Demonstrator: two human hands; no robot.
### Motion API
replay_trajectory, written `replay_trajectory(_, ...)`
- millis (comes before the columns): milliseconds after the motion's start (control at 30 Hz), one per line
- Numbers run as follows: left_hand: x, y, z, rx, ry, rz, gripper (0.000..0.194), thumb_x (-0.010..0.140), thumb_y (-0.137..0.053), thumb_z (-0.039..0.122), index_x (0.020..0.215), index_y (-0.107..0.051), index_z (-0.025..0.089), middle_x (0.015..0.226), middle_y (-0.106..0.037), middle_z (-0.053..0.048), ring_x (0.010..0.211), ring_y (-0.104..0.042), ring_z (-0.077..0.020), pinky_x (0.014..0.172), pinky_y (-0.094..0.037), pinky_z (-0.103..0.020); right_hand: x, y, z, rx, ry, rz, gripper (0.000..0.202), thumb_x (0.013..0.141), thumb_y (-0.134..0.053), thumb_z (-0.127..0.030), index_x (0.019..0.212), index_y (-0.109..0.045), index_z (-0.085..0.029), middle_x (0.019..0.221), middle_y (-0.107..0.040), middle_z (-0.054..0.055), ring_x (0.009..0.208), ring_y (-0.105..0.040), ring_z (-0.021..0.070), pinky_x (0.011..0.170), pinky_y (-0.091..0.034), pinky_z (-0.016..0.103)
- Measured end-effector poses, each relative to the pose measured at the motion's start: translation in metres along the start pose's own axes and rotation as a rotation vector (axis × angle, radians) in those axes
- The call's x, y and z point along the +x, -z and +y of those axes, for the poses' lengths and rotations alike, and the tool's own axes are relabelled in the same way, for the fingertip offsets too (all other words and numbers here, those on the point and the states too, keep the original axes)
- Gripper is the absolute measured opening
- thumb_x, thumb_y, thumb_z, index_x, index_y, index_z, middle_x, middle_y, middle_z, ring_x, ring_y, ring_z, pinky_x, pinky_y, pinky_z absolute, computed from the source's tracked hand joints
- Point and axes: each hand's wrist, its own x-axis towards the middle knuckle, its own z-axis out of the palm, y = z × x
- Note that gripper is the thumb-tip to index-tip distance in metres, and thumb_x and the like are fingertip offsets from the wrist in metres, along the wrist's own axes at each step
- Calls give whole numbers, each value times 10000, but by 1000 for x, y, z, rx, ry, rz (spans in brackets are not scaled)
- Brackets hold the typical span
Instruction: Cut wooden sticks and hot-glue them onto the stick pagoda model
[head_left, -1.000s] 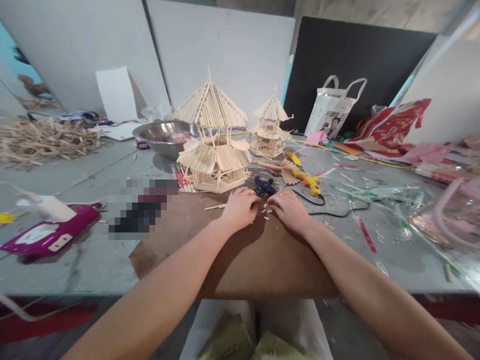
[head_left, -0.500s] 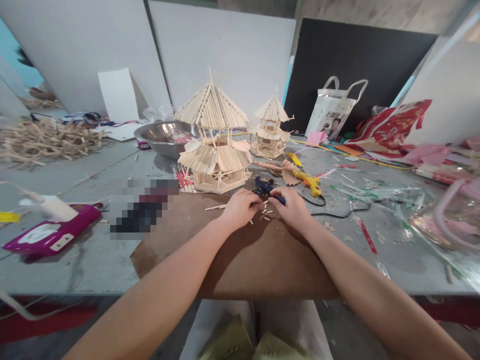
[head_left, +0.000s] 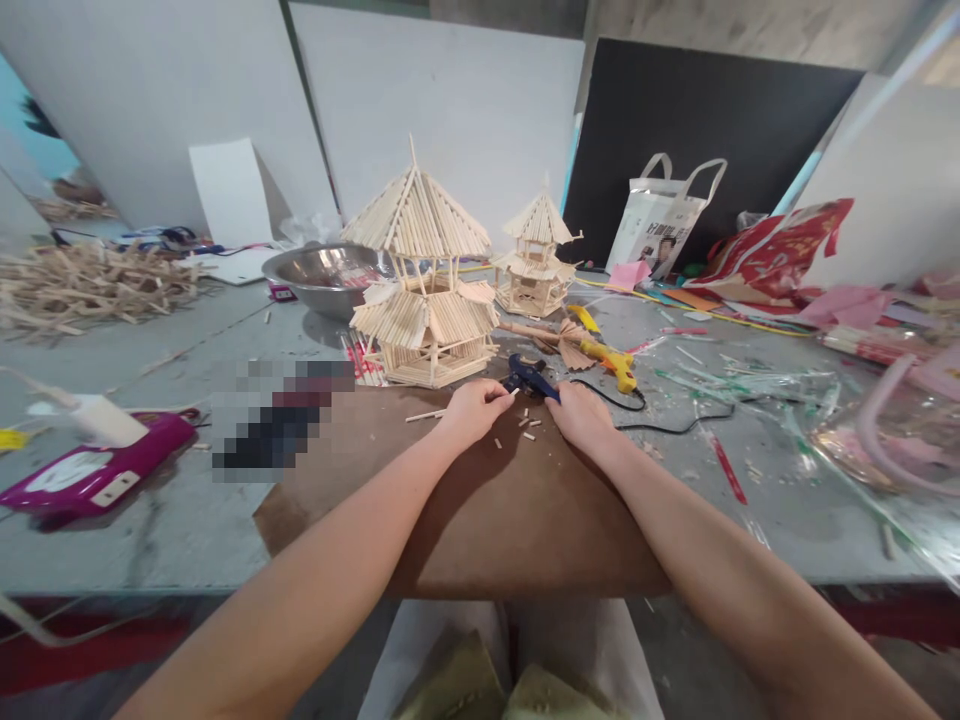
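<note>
My right hand (head_left: 583, 415) is closed round the handle of a dark blue hand cutter (head_left: 531, 376), its head pointing left and away from me. Fingertips pressed together, my left hand (head_left: 474, 410) pinches a short thin wooden stick (head_left: 514, 392) whose end reaches the cutter's jaws. Several small cut stick pieces (head_left: 529, 436) lie on the brown board (head_left: 480, 540) between my hands. One longer stick (head_left: 425, 415) rests left of my left hand. Just behind stands a two-tiered pavilion model (head_left: 427, 330) built of wooden sticks.
A smaller stick pavilion (head_left: 534, 270) stands farther back. Right of it lie a yellow glue gun (head_left: 616, 366) and its black cord. A steel bowl (head_left: 300, 285), a stick pile (head_left: 90, 285) and a purple power strip (head_left: 97, 462) occupy the left. Plastic wrappers (head_left: 787, 400) litter the right.
My hands have drawn slightly apart, and the stick in my left fingers now shows at the cutter's jaws. More of the cutter's handle is visible. The view has shifted slightly.
</note>
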Motion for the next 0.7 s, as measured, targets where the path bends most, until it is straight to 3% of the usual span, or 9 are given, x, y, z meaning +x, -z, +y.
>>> replay_trajectory(167, -3, 1, 6, -310, 95, 18, 224, 691, -514, 354, 673, -570, 138, 553, -527, 24, 502, -477, -90, 497, -386, -212, 3, 5, 2, 136, 4, 93, 275, 770, -417, -277, 955, -560, -133, 900, -614, 130, 856, -559, 238, 704, -402, 327)
replay_trajectory(267, -7, 4, 14, -482, 92, 46, 219, 674, -542, 352, 679, -567, 135, 642, -564, 1, 566, -521, -105, 506, -433, -224, 2, 11, 1, 570, -35, 172, 234, 693, -506, -324, 838, -587, -159, 735, -617, 45, 697, -563, 189, 628, -416, 290)
replay_trajectory(367, -11, 9, 25, -519, -7, 85, 202, 668, -562, 340, 650, -578, 140, 718, -606, -37, 791, -560, -173, 582, -471, -259, -4, 18, -1, 1162, -106, -10, 240, 658, -528, -398, 727, -572, -172, 536, -526, -24, 444, -469, 118, 444, -376, 242)
replay_trajectory(467, -17, 12, 34, -502, -104, 66, 179, 685, -561, 319, 620, -587, 154, 575, -596, -32, 964, -518, -202, 726, -462, -302, -12, 24, -6, 1537, -81, -234, 236, 695, -476, -380, 787, -567, -182, 633, -577, 7, 491, -510, 121, 462, -405, 247)
replay_trajectory(567, -21, 10, 40, -550, -114, -11, 195, 692, -557, 332, 647, -605, 149, 578, -602, -35, 942, -535, -201, 706, -477, -300, -20, 27, -10, 1528, 67, -326, 334, 770, -288, -338, 906, -559, -196, 831, -622, 60, 710, -576, 168, 610, -441, 308)
replay_trajectory(700, -23, 6, 39, -629, -95, -83, 214, 670, -579, 344, 682, -625, 136, 706, -616, -48, 795, -577, -177, 520, -491, -230, -26, 32, -12, 1303, 141, -296, 463, 778, -139, -244, 979, -548, -167, 824, -626, 92, 831, -560, 202, 708, -402, 371)
